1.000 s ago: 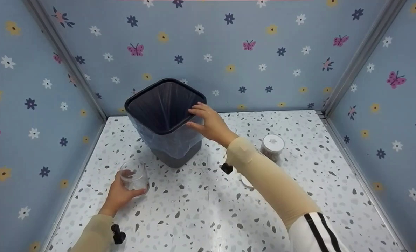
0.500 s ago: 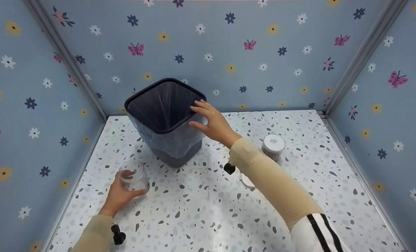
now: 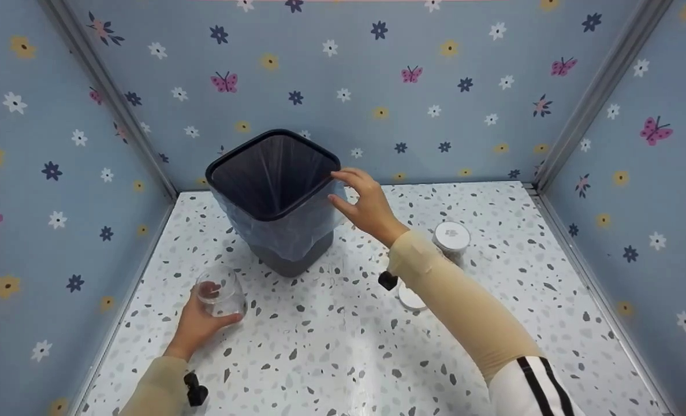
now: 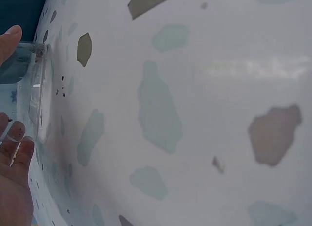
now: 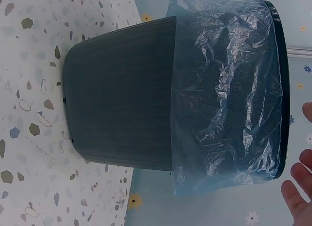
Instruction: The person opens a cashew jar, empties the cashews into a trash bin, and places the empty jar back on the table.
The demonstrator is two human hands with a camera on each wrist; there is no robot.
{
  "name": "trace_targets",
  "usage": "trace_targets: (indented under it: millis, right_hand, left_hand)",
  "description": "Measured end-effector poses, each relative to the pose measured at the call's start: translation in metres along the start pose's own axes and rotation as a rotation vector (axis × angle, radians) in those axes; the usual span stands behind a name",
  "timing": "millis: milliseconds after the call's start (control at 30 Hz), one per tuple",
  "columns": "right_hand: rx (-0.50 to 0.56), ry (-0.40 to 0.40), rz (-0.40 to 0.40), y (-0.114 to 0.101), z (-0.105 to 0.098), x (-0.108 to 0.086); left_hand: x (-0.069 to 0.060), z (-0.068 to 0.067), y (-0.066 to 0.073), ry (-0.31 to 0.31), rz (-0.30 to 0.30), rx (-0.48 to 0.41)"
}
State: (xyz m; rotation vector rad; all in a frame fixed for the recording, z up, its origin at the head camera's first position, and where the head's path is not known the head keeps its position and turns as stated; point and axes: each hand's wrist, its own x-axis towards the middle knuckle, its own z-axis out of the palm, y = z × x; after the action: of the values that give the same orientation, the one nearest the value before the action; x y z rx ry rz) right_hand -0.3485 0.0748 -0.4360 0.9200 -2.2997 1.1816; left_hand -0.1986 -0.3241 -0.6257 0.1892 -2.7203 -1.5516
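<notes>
Item: clear, colourless, round jar (image 3: 227,301), open-mouthed, at the left of the white, grey-speckled counter (image 3: 320,352), nearer than the bin. The left hand (image 3: 197,325) grips it, thumb on the right side, fingers curled round the left; whether the base touches the counter cannot be told.

Item: dark grey, tapered, square-mouthed plastic bin (image 3: 288,267), upright, far and left of centre; black rim (image 3: 265,218), translucent bluish liner (image 3: 285,238) folded down over the outside. The right hand (image 3: 373,209) is at the rim's right corner, fingers spread apart and gripping nothing; contact is unclear.

Item: short clear jar with a white round lid and brownish contents (image 3: 452,237), right of the bin.

Item: flat white disc (image 3: 410,297), nearer, lying beside the right forearm, which partly covers it.
</notes>
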Motion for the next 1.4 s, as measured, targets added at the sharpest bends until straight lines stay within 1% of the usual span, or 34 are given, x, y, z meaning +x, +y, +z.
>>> trace_targets:
  millis: [233, 400, 533, 633, 833, 1000, 1167, 1233, 1400]
  right_hand:
    - [0.04, -0.005, 0.025, 0.006, -0.008, -0.006]
    - [0.049, -0.008, 0.049, 0.012, -0.013, -0.012]
    - [0.059, 0.0, 0.057, 0.016, -0.016, -0.016]
    - [0.047, 0.006, 0.059, 0.019, -0.018, -0.018]
    - [0.037, 0.002, 0.075, 0.022, -0.023, -0.023]
    - [0.038, 0.004, 0.093, 0.025, -0.029, -0.027]
    - [0.034, 0.008, 0.089, 0.029, -0.034, -0.032]
    - [0.034, 0.003, 0.091, 0.031, -0.036, -0.034]
    - [0.03, -0.011, 0.116, 0.034, -0.039, -0.04]
  left_hand:
    - [-0.002, -0.001, -0.001, -0.006, -0.015, -0.005]
    - [-0.002, -0.001, -0.002, -0.009, -0.015, -0.027]
    - [-0.002, -0.001, -0.002, -0.017, -0.026, -0.02]
    - [-0.002, -0.001, -0.004, -0.016, -0.025, -0.008]
    - [-0.004, 0.0, -0.004, -0.003, -0.017, -0.026]
    - [-0.006, -0.001, -0.004, -0.006, -0.032, -0.04]
    - [-0.006, -0.002, -0.006, -0.012, -0.055, -0.056]
    - [-0.006, -0.002, -0.006, -0.009, -0.057, -0.05]
    - [-0.008, -0.003, -0.006, -0.008, -0.041, -0.029]
